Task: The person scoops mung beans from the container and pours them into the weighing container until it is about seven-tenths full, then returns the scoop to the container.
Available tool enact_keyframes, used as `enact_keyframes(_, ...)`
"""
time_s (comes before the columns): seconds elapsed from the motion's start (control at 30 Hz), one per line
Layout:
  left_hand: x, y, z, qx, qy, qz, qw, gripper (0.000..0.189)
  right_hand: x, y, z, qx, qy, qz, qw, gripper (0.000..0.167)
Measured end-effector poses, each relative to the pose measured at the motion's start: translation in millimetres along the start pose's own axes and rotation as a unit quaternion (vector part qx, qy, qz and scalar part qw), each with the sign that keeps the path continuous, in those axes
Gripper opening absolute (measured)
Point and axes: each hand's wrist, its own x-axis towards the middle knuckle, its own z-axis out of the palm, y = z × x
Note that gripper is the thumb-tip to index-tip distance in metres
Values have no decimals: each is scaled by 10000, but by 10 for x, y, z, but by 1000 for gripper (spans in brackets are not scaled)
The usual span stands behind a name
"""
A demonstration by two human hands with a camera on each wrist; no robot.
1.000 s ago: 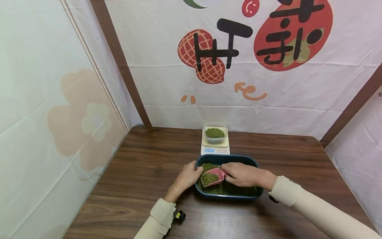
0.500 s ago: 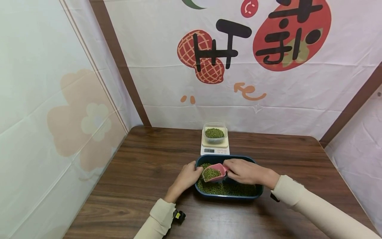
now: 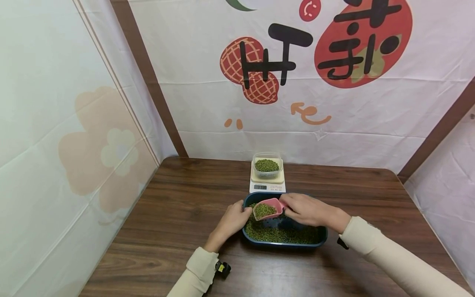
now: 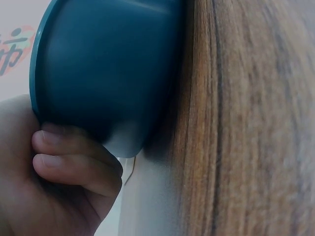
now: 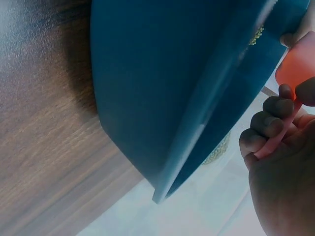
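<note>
My right hand (image 3: 306, 209) grips the handle of a pink scoop (image 3: 276, 203) that carries green beans (image 3: 264, 210). The scoop hovers over a dark blue tub (image 3: 285, 245), with more green beans spread across its bottom. In the right wrist view, curled fingers wrap the pink handle (image 5: 273, 143) above the tub's rim. My left hand (image 3: 231, 220) holds the tub's left end, thumb at the rim; in the left wrist view its fingers (image 4: 74, 167) are curled against the outside of the blue wall (image 4: 108, 64).
Just behind the tub stands a white kitchen scale (image 3: 268, 187), its display too small to read surely. A clear plastic container (image 3: 268, 174) of green beans sits on it. The brown wooden table (image 3: 178, 210) meets a printed cloth backdrop (image 3: 208, 103) at its far edge.
The loaded scoop has risen from the beans and shifted slightly toward the scale, with my right hand. The scale's display backlight has gone off. My left hand has stayed put.
</note>
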Motion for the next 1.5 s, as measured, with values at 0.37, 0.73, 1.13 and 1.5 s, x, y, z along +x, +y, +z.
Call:
enact_keyframes(0.37,0,-9,-4,4,6,15,10000,23,37,13,-72,-61,42,68,9999,8)
enact_keyframes(0.73,10,-13,-3,-67,30,11,10000,20,87,39,-180,-144,135,195,9996,7)
enact_keyframes(1.13,13,-38,5,-67,57,63,9999,18,130,133,-321,-200,297,434,9984,8)
enact_keyframes(1.5,-9,-22,0,-54,46,60,10000,18,163,224,-351,-205,462,537,9973,11)
